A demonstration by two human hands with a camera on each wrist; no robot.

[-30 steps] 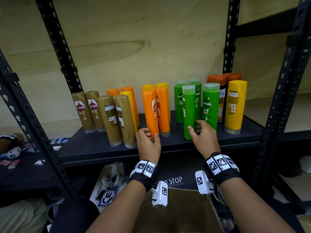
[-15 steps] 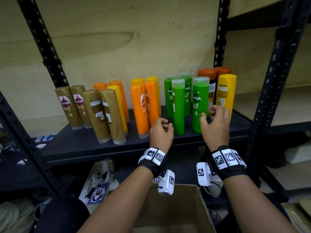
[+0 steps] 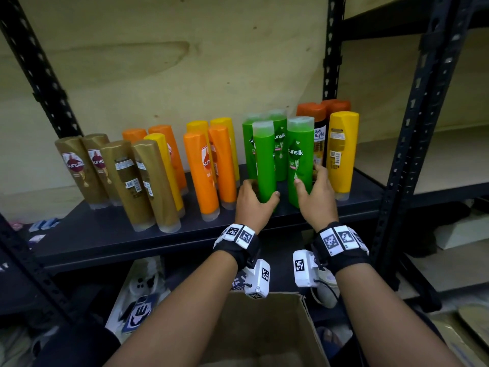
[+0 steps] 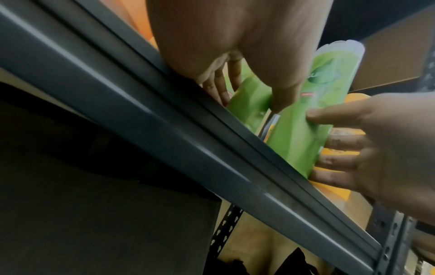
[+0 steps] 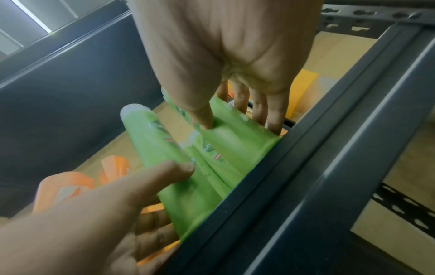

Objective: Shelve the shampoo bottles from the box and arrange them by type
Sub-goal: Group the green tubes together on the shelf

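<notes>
Four green shampoo bottles stand in a cluster on the dark shelf (image 3: 105, 229). My left hand (image 3: 260, 189) grips the front-left green bottle (image 3: 264, 160) near its base, thumb on its right side, fingers on its left. My right hand (image 3: 308, 176) holds the front-right green bottle (image 3: 300, 154) low down, with the thumb in front and the fingers behind. In the left wrist view the left hand (image 4: 249, 96) pinches its green bottle (image 4: 252, 106). The right wrist view has the right hand (image 5: 237, 121) around its green bottle (image 5: 240, 143). Both bottles stand upright on the shelf.
Left of the green group stand brown bottles (image 3: 119, 176), orange bottles (image 3: 201, 168) and yellow ones. A yellow bottle (image 3: 341, 152) and dark orange-capped bottles (image 3: 312, 115) stand right of it. Black shelf posts (image 3: 418, 123) flank the bay. An open cardboard box (image 3: 254, 327) sits below my arms.
My left hand left the orange bottle, moved right and took hold of the front-left green bottle. My right hand shifted right and closed on the front-right green one.
</notes>
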